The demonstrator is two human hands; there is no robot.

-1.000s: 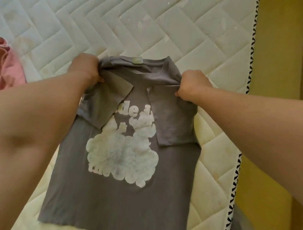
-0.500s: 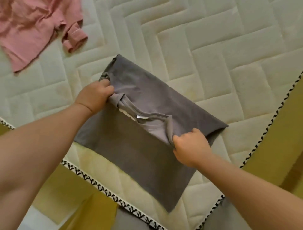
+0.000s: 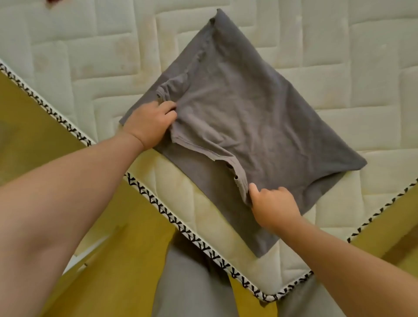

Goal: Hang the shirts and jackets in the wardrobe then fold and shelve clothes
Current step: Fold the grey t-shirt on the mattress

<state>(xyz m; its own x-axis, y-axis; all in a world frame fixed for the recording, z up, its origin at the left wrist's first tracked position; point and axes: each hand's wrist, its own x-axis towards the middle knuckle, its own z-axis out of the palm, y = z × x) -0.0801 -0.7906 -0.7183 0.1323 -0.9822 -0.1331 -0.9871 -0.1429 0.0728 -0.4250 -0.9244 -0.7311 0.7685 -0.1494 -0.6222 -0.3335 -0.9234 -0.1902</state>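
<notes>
A grey T-shirt (image 3: 248, 117) lies folded over on the corner of a quilted white mattress (image 3: 90, 56), its print hidden underneath. The collar edge runs between my two hands. My left hand (image 3: 151, 124) pinches the folded top layer at its left end. My right hand (image 3: 273, 208) grips the collar end of that layer near the mattress's front edge. The lower layer of the shirt sticks out toward me under both hands.
The mattress corner with black-and-white piping (image 3: 221, 258) points toward me. Yellow-olive floor (image 3: 40, 126) shows on both sides of it. My grey trouser legs (image 3: 192, 287) are below the corner. A scrap of pink cloth (image 3: 53, 1) shows at the top left edge.
I folded the shirt's top half down over the print and drew it toward the mattress corner. The view has shifted, so the pink garment has nearly left the frame.
</notes>
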